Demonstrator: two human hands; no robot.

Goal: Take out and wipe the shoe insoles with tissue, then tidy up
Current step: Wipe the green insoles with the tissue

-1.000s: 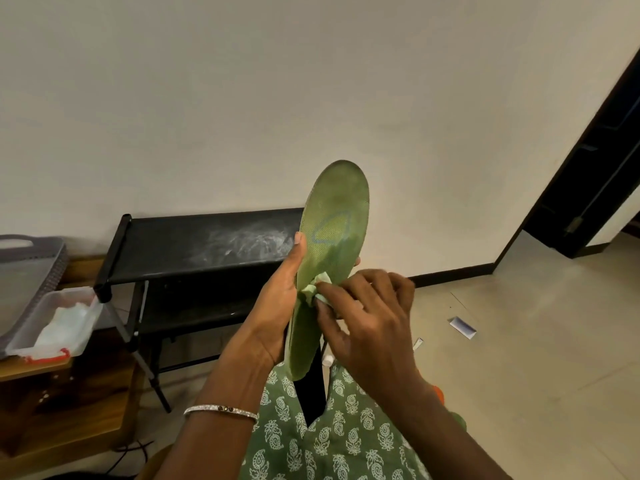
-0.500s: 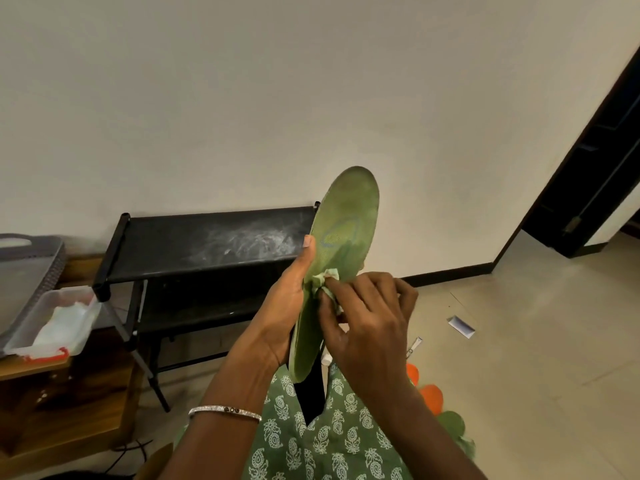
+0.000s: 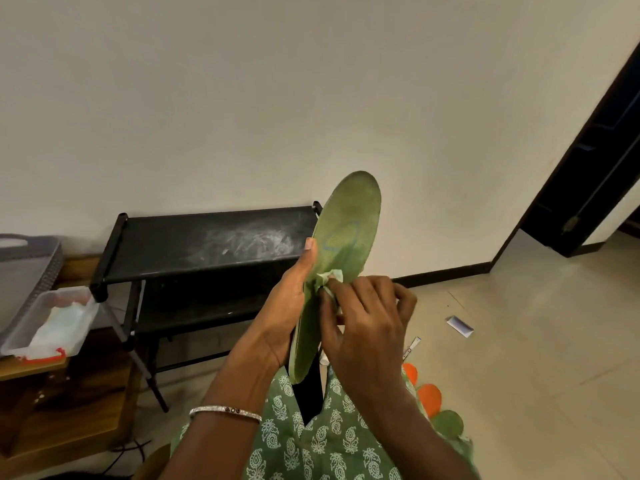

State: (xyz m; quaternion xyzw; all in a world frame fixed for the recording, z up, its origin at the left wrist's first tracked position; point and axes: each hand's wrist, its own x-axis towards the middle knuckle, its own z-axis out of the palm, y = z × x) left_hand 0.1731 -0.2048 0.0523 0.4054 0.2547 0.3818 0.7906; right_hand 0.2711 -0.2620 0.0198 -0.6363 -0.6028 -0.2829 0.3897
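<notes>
Left hand grips the green insole upright; right hand pinches the tissue. Press firmly, wiping lengthwise.

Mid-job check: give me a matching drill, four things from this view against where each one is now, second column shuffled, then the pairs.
Things:
1. insole
2. tissue
3. clear tray
4. paper slip

Places:
A. lying on the floor, to the right
B. pinched by the right hand against the insole
C. on the wooden table, to the left
D. held upright in the left hand

Pairs: 1-D, 2-B, 3-C, 4-A
</notes>
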